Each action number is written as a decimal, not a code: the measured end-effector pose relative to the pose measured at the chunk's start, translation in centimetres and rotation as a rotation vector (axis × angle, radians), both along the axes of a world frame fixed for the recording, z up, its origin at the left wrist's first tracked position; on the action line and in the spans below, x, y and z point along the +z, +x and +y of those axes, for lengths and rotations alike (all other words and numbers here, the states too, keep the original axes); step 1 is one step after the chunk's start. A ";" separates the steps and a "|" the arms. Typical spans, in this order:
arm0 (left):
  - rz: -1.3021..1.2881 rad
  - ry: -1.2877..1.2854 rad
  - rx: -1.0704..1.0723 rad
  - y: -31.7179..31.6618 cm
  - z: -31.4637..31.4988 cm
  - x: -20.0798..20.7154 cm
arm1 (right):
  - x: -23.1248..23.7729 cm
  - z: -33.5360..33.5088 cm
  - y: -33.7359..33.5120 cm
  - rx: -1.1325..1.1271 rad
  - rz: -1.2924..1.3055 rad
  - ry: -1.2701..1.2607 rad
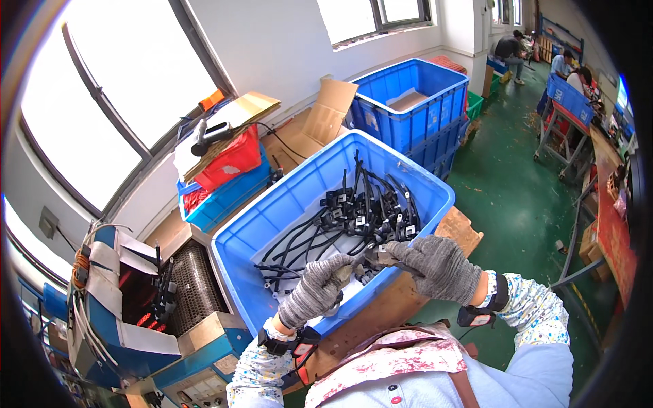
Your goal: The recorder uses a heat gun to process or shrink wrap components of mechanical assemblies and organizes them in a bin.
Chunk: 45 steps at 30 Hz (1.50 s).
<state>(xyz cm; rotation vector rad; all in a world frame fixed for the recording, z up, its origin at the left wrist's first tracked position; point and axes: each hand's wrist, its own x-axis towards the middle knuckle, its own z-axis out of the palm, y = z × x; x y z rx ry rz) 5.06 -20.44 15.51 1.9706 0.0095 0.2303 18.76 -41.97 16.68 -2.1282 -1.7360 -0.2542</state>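
Observation:
A large blue plastic crate [333,158] stands in front of me, with many black cables with block-shaped connectors [354,211] heaped inside. Over the crate's near side, my left hand [314,289], in a grey knitted glove, is closed in a pinch. My right hand [441,270], gloved alike, is closed too, its fingertips pointing left toward the other hand. Small dark pieces [369,258] show between the two sets of fingertips. Whether these are held or lie on the heap behind is hard to tell.
At left stands a blue machine with a mesh conveyor belt [196,289], black cables at its mouth. Behind the crate are a red bin [231,160], a hand-held scanner-like device [209,134] and cardboard [330,109]. More blue crates [408,122] are stacked beyond. People sit far right.

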 end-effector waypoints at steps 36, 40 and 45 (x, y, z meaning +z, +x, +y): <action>-0.066 0.598 -0.269 -9.2 -3.8 1.3 | 2.9 -0.4 -0.7 0.743 0.326 -0.424; -0.078 0.609 -0.281 -9.2 -3.4 1.0 | 3.7 -0.5 -0.8 0.718 0.295 -0.427; -0.072 0.608 -0.289 -9.1 -3.4 1.0 | 4.3 -0.7 -0.7 0.689 0.186 -0.447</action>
